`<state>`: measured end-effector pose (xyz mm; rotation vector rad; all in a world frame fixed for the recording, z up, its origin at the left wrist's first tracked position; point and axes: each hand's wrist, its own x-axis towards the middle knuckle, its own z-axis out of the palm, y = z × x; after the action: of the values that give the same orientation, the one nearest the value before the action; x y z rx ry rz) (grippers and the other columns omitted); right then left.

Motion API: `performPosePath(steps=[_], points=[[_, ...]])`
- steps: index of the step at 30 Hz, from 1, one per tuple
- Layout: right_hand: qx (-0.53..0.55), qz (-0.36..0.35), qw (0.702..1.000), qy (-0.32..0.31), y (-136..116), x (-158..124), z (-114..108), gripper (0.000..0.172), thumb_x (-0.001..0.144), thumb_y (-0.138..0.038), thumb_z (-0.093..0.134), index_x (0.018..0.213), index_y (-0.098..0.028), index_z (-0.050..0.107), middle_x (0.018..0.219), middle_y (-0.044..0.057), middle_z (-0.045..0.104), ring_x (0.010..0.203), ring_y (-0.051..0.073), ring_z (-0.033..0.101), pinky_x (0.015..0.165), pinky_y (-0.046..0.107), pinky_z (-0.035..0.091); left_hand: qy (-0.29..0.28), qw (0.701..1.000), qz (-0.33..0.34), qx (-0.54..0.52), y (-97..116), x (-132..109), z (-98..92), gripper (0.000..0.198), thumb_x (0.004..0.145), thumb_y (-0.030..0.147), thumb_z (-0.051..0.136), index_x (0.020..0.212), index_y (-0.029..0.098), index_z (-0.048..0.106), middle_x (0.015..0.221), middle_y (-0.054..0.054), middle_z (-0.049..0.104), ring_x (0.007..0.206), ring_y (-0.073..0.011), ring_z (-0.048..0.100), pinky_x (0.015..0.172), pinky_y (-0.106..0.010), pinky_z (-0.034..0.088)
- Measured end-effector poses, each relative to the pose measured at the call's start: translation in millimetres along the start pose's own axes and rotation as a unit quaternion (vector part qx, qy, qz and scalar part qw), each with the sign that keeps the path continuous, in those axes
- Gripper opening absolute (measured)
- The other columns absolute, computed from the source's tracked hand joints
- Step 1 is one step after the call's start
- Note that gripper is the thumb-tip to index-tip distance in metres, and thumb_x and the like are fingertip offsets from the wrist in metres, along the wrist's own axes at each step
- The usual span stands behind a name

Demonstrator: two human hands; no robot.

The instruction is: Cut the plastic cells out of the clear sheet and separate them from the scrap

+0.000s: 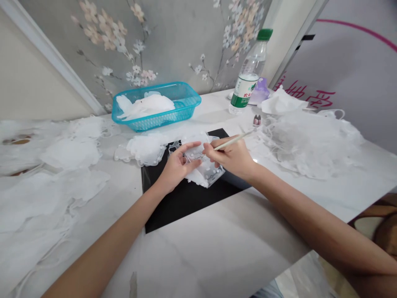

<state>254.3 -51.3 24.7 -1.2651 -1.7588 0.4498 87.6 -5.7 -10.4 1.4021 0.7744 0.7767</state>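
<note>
A piece of white lace fabric with small white beads [206, 171] lies over a black mat [186, 198] in the middle of the white table. My left hand [178, 163] pinches and holds up an edge of that lace, thumb over it. My right hand [232, 157] is closed around a thin pale stick [234, 140] that points up and to the right; its fingertips rest on the lace right beside my left thumb.
A blue plastic basket [186, 103] with white fabric stands at the back. A clear water bottle with a green cap [249, 74] and a small dark bottle [257, 120] stand at back right. Heaps of white lace [310, 140] lie right and left [46, 174].
</note>
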Motion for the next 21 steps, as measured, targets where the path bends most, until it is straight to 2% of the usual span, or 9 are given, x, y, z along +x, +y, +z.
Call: performPosePath(steps=[3, 9, 15, 17, 21], points=[[-0.018, -0.016, 1.0, -0.004, -0.4, 0.0, 0.6, 0.041, 0.088, -0.029, 0.048, 0.049, -0.017, 0.049, 0.043, -0.003, 0.05, 0.036, 0.007, 0.049, 0.042, 0.021, 0.032, 0.005, 1.0, 0.009, 0.007, 0.6, -0.1, 0.5, 0.052, 0.069, 0.027, 0.075, 0.118, 0.021, 0.059, 0.1, -0.005, 0.068, 0.088, -0.02, 0.065, 0.07, -0.028, 0.054], [-0.023, -0.001, 1.0, -0.009, -0.8, 0.8, 3.1, 0.042, 0.089, -0.029, 0.045, 0.049, -0.018, 0.042, 0.04, -0.003, 0.043, 0.037, 0.007, 0.044, 0.043, 0.022, 0.029, 0.004, 0.999, 0.021, 0.031, 1.2, -0.6, 0.4, 0.05, 0.07, 0.025, 0.072, 0.118, 0.02, 0.059, 0.109, -0.007, 0.066, 0.091, -0.0208, 0.064, 0.072, -0.029, 0.054], [-0.056, -0.075, 0.995, -0.036, 0.1, 0.9, 7.7, 0.04, 0.088, -0.026, 0.044, 0.05, -0.018, 0.034, 0.044, -0.004, 0.036, 0.042, 0.005, 0.033, 0.045, 0.022, 0.028, -0.004, 0.996, 0.04, 0.074, 2.4, -1.1, -0.4, 0.049, 0.072, 0.025, 0.071, 0.119, 0.019, 0.059, 0.115, -0.008, 0.063, 0.103, -0.0232, 0.061, 0.084, -0.031, 0.052], [-0.05, -0.065, 0.996, -0.035, 0.9, 1.0, 6.8, 0.04, 0.087, -0.026, 0.044, 0.049, -0.017, 0.035, 0.043, -0.004, 0.037, 0.041, 0.005, 0.033, 0.043, 0.021, 0.028, -0.006, 0.997, 0.035, 0.07, 1.7, -1.1, -0.6, 0.05, 0.071, 0.024, 0.072, 0.12, 0.019, 0.058, 0.116, -0.009, 0.063, 0.103, -0.0237, 0.061, 0.083, -0.032, 0.052], [0.004, 0.015, 1.0, -0.016, 2.4, 1.8, 2.0, 0.04, 0.087, -0.028, 0.046, 0.048, -0.017, 0.04, 0.042, -0.003, 0.044, 0.035, 0.005, 0.043, 0.038, 0.019, 0.03, -0.008, 0.999, 0.022, 0.041, -0.1, -0.8, -0.5, 0.055, 0.07, 0.024, 0.073, 0.123, 0.02, 0.056, 0.116, -0.009, 0.064, 0.096, -0.0236, 0.064, 0.078, -0.034, 0.054]])
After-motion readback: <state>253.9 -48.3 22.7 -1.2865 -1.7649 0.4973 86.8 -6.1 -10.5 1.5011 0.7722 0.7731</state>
